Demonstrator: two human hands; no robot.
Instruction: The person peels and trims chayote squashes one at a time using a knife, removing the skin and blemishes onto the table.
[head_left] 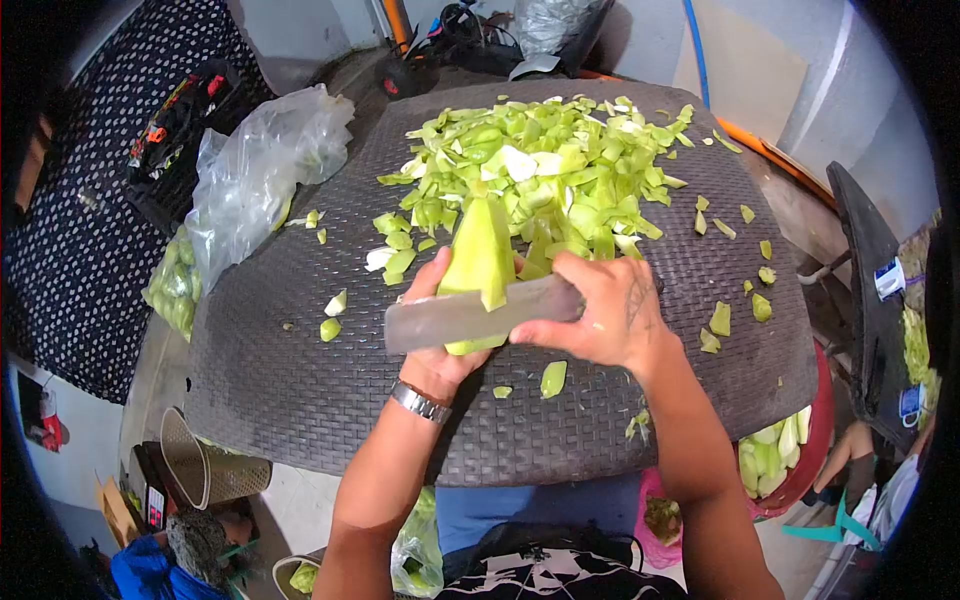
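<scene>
My left hand (440, 362), with a metal watch at the wrist, holds a large peeled pale-green piece (476, 255) from below, its narrow end pointing away from me. My right hand (610, 305) grips one end of a wide flat blade (470, 315), slightly blurred, which lies across the near part of the green piece. Beyond both hands, a large heap of green peelings (560, 165) covers the far part of the dark woven table (320, 420). The fingers under the green piece are partly hidden.
Clear plastic bag (265, 165) at the table's left edge, above a bag of green produce (175, 285). A beige basket (215, 470) stands lower left; a red tub (790, 450) of green pieces is lower right. Loose scraps (720, 318) lie right. Another person (190, 560) is at bottom left.
</scene>
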